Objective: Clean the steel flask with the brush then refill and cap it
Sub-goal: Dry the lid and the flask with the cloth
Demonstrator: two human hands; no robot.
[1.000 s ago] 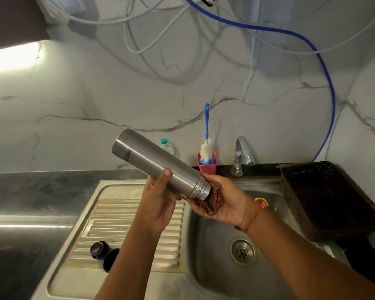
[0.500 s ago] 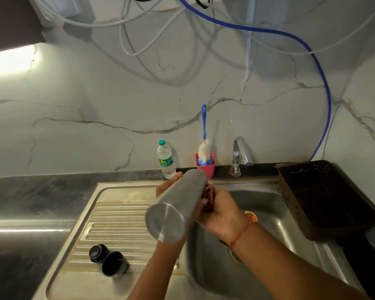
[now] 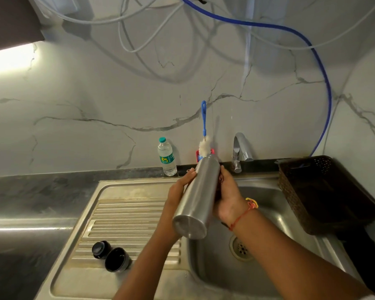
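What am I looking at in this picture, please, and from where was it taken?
No machine here: a person works bare-handed, and the one camera sits on their head, looking forward and down. The left hand and right hand both hold a steel flask, tilted, its base toward the camera, above the sink. Two black caps lie on the draining board. Against the wall stand a plastic water bottle, a blue-handled brush in a red holder, and the tap. A dark basket sits at the right.
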